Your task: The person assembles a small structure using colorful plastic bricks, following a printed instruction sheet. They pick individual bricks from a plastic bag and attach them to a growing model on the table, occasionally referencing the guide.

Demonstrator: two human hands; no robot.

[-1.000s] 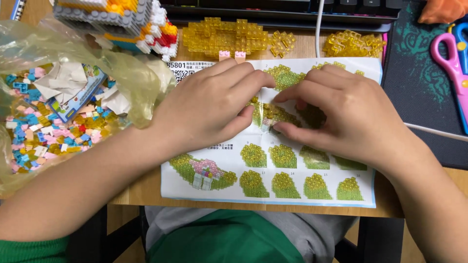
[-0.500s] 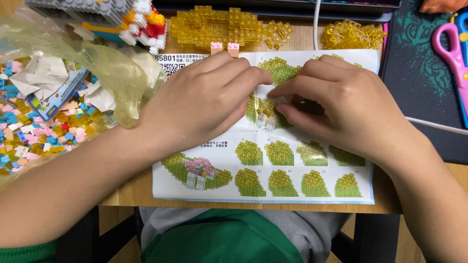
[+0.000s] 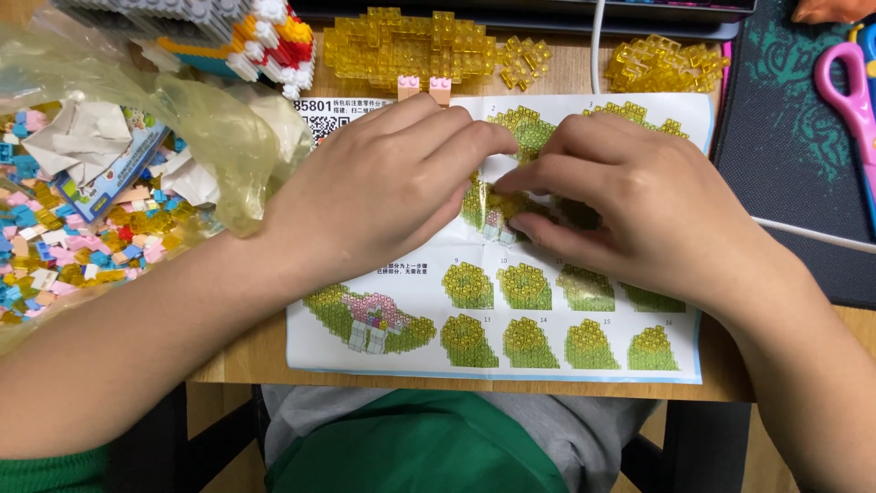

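Both my hands rest on a printed instruction sheet (image 3: 584, 351) that shows yellow-green brick shapes. My left hand (image 3: 388, 192) lies palm down on the sheet's left half, its fingertips meeting those of my right hand (image 3: 630, 205). Between the fingertips sits a small clump of clear yellow bricks (image 3: 500, 208), mostly hidden by the fingers. Which hand grips it I cannot tell for sure; both touch it.
A clear plastic bag (image 3: 210, 137) of several small coloured bricks (image 3: 55, 256) lies at the left. Yellow brick assemblies (image 3: 411, 46) (image 3: 662, 62) sit behind the sheet, beside a striped brick model (image 3: 255, 32). Pink scissors (image 3: 853, 100) lie on a dark mat (image 3: 785, 164) at the right. A white cable (image 3: 595, 41) runs back.
My hands have kept pressing together over the same spot on the sheet. The view has shifted slightly, so the sheet and hands sit a little lower and further left.
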